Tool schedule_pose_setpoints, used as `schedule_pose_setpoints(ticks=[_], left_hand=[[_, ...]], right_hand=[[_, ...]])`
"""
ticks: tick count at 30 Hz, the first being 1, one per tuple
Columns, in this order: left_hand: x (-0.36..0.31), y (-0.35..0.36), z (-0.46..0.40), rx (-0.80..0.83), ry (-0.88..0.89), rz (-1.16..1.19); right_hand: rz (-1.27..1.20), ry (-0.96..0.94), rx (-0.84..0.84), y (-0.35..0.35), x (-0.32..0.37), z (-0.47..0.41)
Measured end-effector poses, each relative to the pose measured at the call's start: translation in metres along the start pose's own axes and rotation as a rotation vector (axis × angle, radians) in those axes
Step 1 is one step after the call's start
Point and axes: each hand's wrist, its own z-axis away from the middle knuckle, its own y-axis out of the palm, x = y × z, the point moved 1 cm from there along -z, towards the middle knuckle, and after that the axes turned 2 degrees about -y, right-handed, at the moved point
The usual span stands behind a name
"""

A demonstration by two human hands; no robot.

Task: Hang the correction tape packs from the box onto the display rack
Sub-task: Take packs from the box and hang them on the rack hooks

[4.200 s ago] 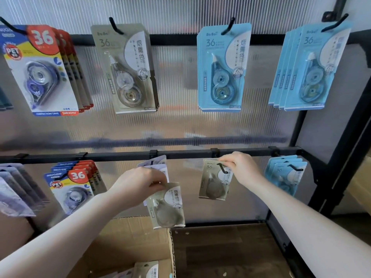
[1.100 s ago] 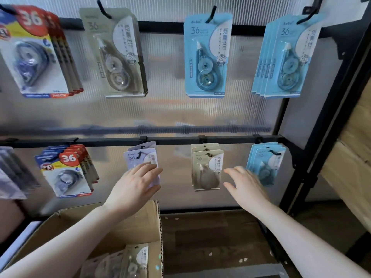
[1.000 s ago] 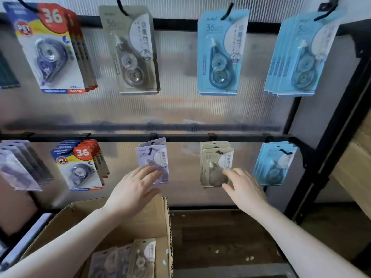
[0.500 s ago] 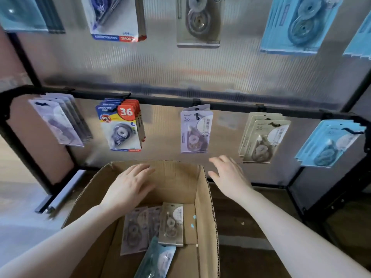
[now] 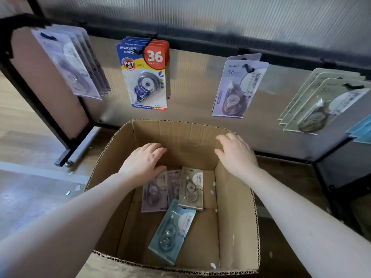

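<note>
Over the cardboard box [image 5: 236, 217] both hands hover, nothing held. We judge the risk first: the packs lie overlapped on the box floor, so a quick grab could lift two at once or crease a card. The beige pack [image 5: 191, 188] rests partly on a lilac pack [image 5: 154, 192], and a second lilac one shows between them. The blue pack [image 5: 172, 230] lies nearer us than those, tilted, apart from the hands. Another risk we see: colours on the rack are sorted per hook, so a pack taken without looking could end up on the wrong hook. Lilac packs [image 5: 236, 87] hang above the box's far wall, beige ones [image 5: 321, 105] to the right of it, the red and blue "36" packs [image 5: 147, 77] above its far left corner.

Left hand [image 5: 143, 162] is inside the box, palm down, fingers relaxed and slightly spread, just above the lilac pack's top edge; contact we cannot tell. Right hand [image 5: 235, 155] sits over the box's far right corner, palm down, fingers loosely bent, gripping nothing. Both forearms reach forward from the bottom corners of the view.
</note>
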Motion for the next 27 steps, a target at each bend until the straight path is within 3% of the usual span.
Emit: schedule_pose_setpoints(ticks=[6, 27], left_hand=[[0.015, 0.016, 0.001, 0.091, -0.077, 0.028], [0.048, 0.11, -0.021, 0.431, -0.164, 0.086]], right_hand=[[0.116, 0.005, 0.105, 0.022, 0.009, -0.006], [0.108, 0.069, 0.479, 0.135, 0.004, -0.021]])
